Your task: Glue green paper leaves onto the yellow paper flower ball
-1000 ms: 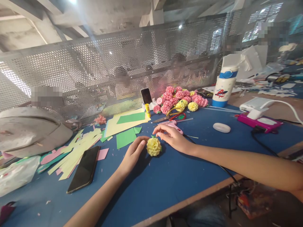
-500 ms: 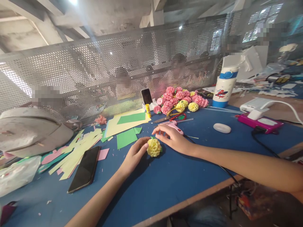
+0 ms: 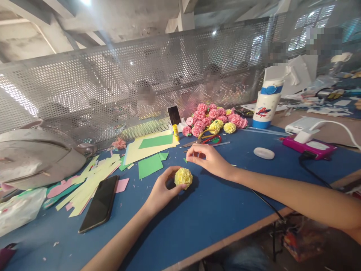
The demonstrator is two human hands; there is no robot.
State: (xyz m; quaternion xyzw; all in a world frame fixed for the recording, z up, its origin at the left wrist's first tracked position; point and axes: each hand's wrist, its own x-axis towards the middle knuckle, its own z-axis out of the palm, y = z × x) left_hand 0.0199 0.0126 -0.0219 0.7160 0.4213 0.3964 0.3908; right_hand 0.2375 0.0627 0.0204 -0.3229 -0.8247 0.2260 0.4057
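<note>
One yellow paper flower (image 3: 183,177) sat in front of the person, low over the blue table (image 3: 214,222); whether its underside touched the surface could not be told. Nearly round, it showed no clear long axis. The left hand (image 3: 162,188) was the nearer one, curled partly closed with its thumb across the flower's near side and its fingers at the left and far side, so that the flower had its right flank uncovered.

Just beyond the flower, apart from it, came a small green scrap (image 3: 185,160) at the fingertips of the right hand (image 3: 207,160). That hand was drawn into a narrow pinch, thumb against forefinger, and seemed to have hold of the scrap, though its grip was partly hidden. Seen from the right fingertips, the flower lay back toward the person, with the scrap on the side facing the far edge.

Farther out, scissors (image 3: 194,142) lay beyond the right hand, a green sheet (image 3: 150,166) lay beyond the left, and a heap of pink flowers (image 3: 200,124) stood near the perforated screen (image 3: 113,86).
</note>
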